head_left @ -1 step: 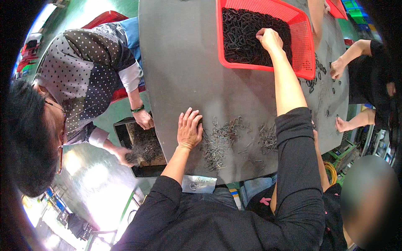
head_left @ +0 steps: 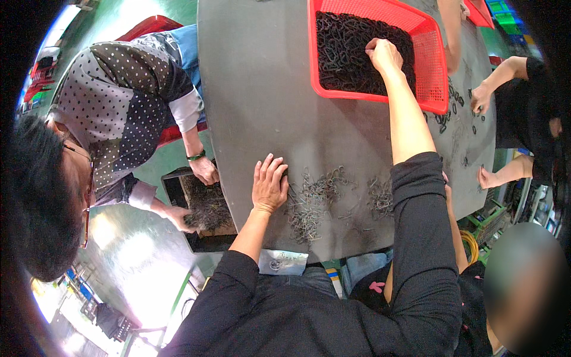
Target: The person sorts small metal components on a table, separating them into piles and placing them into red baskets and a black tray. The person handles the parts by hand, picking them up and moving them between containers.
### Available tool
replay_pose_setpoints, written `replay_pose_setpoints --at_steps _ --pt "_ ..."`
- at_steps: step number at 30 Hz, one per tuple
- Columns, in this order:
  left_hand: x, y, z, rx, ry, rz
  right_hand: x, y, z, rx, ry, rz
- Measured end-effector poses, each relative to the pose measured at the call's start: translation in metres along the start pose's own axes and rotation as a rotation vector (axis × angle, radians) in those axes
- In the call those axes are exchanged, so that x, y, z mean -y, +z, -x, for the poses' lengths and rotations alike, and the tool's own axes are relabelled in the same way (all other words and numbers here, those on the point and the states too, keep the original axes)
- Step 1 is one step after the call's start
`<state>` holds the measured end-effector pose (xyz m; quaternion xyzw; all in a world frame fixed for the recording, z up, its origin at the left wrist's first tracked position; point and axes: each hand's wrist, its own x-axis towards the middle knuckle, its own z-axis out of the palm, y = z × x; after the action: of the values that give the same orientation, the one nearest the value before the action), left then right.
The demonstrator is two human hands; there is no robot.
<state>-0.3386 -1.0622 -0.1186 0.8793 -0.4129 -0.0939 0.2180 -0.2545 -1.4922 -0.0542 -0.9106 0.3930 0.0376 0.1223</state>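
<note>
My left hand (head_left: 270, 185) lies on the grey tabletop (head_left: 256, 107) with its fingers stretched out. Right beside it is a loose pile of small bent wire pieces (head_left: 308, 208), some silvery and some darker. A smaller pile of the same pieces (head_left: 379, 196) is near my right sleeve. My right arm reaches over the rim of a red plastic basket (head_left: 351, 94), which holds a mass of black link-shaped pieces (head_left: 345, 47). Above these links my right hand (head_left: 385, 55) is closed, fingertips together; whatever is between them is too small to make out.
At the left, a co-worker's hands are at a dark box (head_left: 175, 193) holding a heap of fine dark pieces (head_left: 208, 208). Across the right side, other people's hands are near scattered black links (head_left: 452, 101). A pale plastic packet (head_left: 282, 262) lies at the table's near edge.
The co-worker's lower hand at the dark box has shifted slightly to the right. My own hands look almost unmoved.
</note>
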Motion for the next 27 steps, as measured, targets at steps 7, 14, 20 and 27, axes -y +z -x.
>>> replay_pose_setpoints --at_steps 7,14,20,27 --pt "0.001 0.001 0.001 0.007 0.002 -0.010 -0.003 0.004 -0.007 0.005 -0.217 0.125" --pt "-0.002 0.000 0.000 0.000 0.007 0.000 -0.002 0.007 -0.003 0.030 -0.212 0.225" --pt "0.003 -0.004 0.003 -0.011 -0.014 -0.003 0.009 -0.029 0.035 -0.056 -0.072 0.048" --pt "0.001 -0.003 0.000 -0.028 0.010 -0.008 0.022 -0.030 0.127 -0.584 0.018 -1.084"
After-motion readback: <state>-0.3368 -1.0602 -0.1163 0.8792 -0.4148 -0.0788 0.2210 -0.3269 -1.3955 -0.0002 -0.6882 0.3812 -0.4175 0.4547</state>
